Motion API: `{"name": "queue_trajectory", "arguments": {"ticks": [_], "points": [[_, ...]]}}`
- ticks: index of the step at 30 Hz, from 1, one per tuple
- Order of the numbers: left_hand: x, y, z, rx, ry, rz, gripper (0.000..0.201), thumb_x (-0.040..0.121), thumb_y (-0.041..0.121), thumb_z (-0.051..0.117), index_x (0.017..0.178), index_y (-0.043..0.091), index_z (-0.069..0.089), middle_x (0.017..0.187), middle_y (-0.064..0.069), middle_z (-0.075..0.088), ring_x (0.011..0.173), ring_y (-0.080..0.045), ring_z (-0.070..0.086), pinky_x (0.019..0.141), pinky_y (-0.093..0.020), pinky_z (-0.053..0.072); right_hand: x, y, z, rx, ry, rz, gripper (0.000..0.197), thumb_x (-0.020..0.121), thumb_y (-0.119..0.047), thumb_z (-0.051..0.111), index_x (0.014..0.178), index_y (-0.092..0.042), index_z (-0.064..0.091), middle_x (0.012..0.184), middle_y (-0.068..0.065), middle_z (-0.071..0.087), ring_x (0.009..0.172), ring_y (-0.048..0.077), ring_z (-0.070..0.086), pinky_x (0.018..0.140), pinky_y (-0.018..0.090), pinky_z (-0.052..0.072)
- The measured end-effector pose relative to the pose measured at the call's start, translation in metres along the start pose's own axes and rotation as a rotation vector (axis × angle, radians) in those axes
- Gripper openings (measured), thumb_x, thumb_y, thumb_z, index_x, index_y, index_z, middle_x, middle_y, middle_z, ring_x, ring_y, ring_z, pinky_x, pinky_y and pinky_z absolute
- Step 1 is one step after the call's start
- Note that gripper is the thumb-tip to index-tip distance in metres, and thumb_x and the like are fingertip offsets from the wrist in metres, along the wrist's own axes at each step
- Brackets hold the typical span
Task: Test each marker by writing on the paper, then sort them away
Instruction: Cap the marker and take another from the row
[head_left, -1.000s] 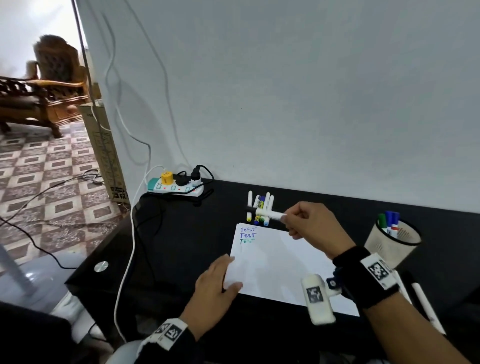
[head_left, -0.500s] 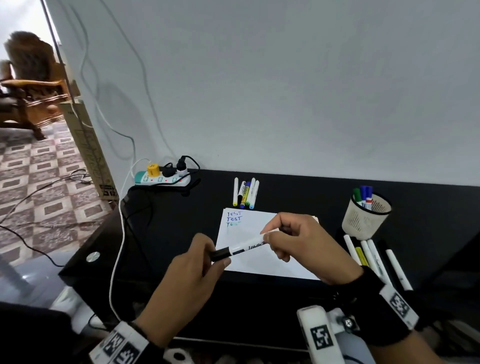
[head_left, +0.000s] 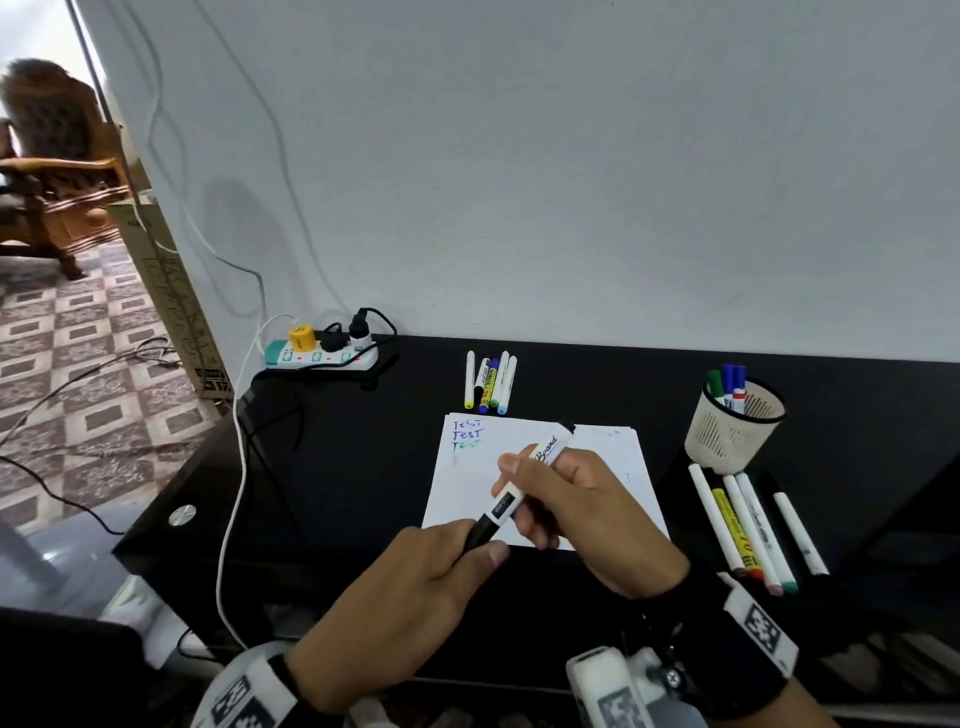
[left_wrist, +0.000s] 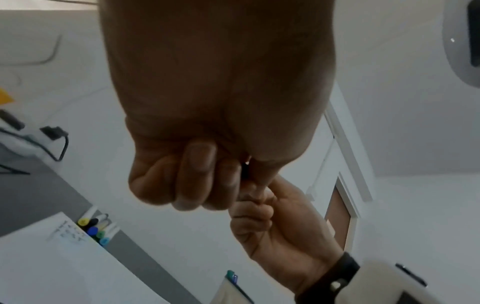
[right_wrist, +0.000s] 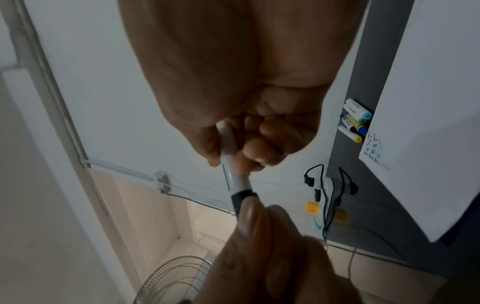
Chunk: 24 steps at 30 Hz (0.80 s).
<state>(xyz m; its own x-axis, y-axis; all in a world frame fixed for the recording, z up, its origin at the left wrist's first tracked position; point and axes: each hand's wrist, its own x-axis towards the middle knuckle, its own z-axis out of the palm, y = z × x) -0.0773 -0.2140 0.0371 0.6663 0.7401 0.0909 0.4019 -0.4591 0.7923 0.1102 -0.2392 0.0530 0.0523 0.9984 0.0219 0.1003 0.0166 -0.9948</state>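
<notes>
A white board marker (head_left: 524, 486) with a black cap (head_left: 480, 530) is held above the white paper (head_left: 478, 488), tilted with its cap end toward me. My right hand (head_left: 576, 514) grips the white barrel (right_wrist: 228, 162). My left hand (head_left: 415, 597) pinches the black cap (right_wrist: 240, 200). The paper carries three lines reading "TEST" (head_left: 467, 435) at its top left. Several markers (head_left: 491, 382) lie in a row beyond the paper. A beige mesh cup (head_left: 732, 426) at the right holds green and blue markers (head_left: 727, 384).
Several more markers (head_left: 748, 525) lie on the black desk (head_left: 337, 467) in front of the cup. A power strip (head_left: 322, 353) with plugs and cables sits at the desk's back left. A white wall (head_left: 519, 182) rises behind the desk.
My right hand carried the marker from the back row to above the paper. My left hand left the paper and took the black cap end. The marker has since tilted more upright.
</notes>
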Motion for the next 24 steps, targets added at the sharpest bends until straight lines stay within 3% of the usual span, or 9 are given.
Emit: {"name": "queue_trajectory", "arguments": {"ticks": [4,7,9,11,14,17,19,21,24], "points": [[0.002,0.008,-0.009,-0.279,-0.134,-0.096,0.047,0.093,0.049,0.052,0.067,0.014,0.036,0.056,0.003,0.039,0.051,-0.012,0.034,0.054,-0.032,0.031,0.002,-0.005,-0.006,0.107,0.062,-0.031,0.037,0.102,-0.028,0.059,0.076,-0.004,0.071,0.054,0.008,0.052,0.048,0.016,0.042,0.048,0.024,0.034],[0.009,0.008,-0.017,-0.485,-0.243,-0.109,0.046,0.097,0.041,0.052,0.063,0.015,0.035,0.055,0.0,0.032,0.05,-0.014,0.025,0.05,-0.025,0.025,0.008,-0.01,0.003,0.135,0.06,-0.045,0.037,0.102,-0.026,0.058,0.072,-0.007,0.07,0.052,0.008,0.047,0.045,0.014,0.038,0.046,0.023,0.029],[0.007,0.002,-0.025,-0.584,-0.319,-0.072,0.048,0.099,0.035,0.05,0.064,0.007,0.032,0.054,-0.006,0.027,0.049,-0.017,0.02,0.049,-0.026,0.021,0.019,-0.01,-0.009,0.333,0.159,-0.053,0.044,0.102,-0.016,0.05,0.061,-0.011,0.064,0.048,0.002,0.042,0.039,0.009,0.032,0.04,0.021,0.023],[-0.003,-0.01,-0.033,-0.686,-0.342,-0.063,0.046,0.098,0.033,0.049,0.064,0.008,0.031,0.053,-0.009,0.025,0.047,-0.018,0.019,0.047,-0.03,0.017,0.035,-0.014,-0.046,0.661,0.35,-0.092,0.046,0.102,-0.014,0.045,0.056,-0.017,0.051,0.048,-0.004,0.036,0.035,0.006,0.025,0.038,0.02,0.015],[-0.009,-0.044,-0.03,-0.571,-0.156,-0.203,0.043,0.098,0.039,0.05,0.065,0.013,0.04,0.053,-0.012,0.032,0.046,-0.018,0.026,0.047,-0.032,0.021,0.058,-0.007,-0.097,0.663,0.575,-0.121,0.036,0.103,-0.025,0.049,0.068,-0.016,0.052,0.051,-0.003,0.04,0.04,0.009,0.031,0.041,0.021,0.021],[0.005,-0.082,-0.016,-0.285,0.119,-0.262,0.034,0.099,0.036,0.05,0.074,0.014,0.048,0.06,-0.004,0.047,0.053,-0.019,0.041,0.053,-0.037,0.036,0.081,0.02,-0.088,0.648,0.573,-0.06,0.027,0.103,-0.032,0.057,0.081,-0.017,0.064,0.061,0.0,0.06,0.051,0.01,0.055,0.049,0.019,0.046],[0.023,-0.099,-0.008,-0.185,0.24,-0.266,0.029,0.099,0.037,0.048,0.08,0.015,0.048,0.066,0.001,0.052,0.061,-0.015,0.048,0.064,-0.041,0.044,0.099,0.042,-0.067,0.645,0.529,0.002,0.018,0.102,-0.027,0.06,0.095,-0.014,0.069,0.072,0.005,0.07,0.061,0.011,0.065,0.059,0.02,0.056],[0.043,-0.111,-0.004,-0.125,0.298,-0.294,0.028,0.1,0.036,0.046,0.081,0.016,0.044,0.072,0.004,0.054,0.068,-0.013,0.051,0.069,-0.036,0.043,0.118,0.067,-0.044,0.589,0.491,0.057,0.009,0.099,-0.011,0.063,0.105,-0.008,0.069,0.077,0.006,0.07,0.066,0.013,0.065,0.061,0.02,0.057],[0.071,-0.131,0.002,0.189,0.299,-0.276,0.022,0.099,0.039,0.048,0.087,0.02,0.044,0.087,0.008,0.051,0.088,-0.016,0.047,0.083,-0.036,0.036,0.144,0.102,-0.011,0.367,0.481,0.127,0.007,0.093,-0.005,0.068,0.097,0.0,0.07,0.071,0.006,0.065,0.065,0.016,0.058,0.055,0.019,0.052]]}}
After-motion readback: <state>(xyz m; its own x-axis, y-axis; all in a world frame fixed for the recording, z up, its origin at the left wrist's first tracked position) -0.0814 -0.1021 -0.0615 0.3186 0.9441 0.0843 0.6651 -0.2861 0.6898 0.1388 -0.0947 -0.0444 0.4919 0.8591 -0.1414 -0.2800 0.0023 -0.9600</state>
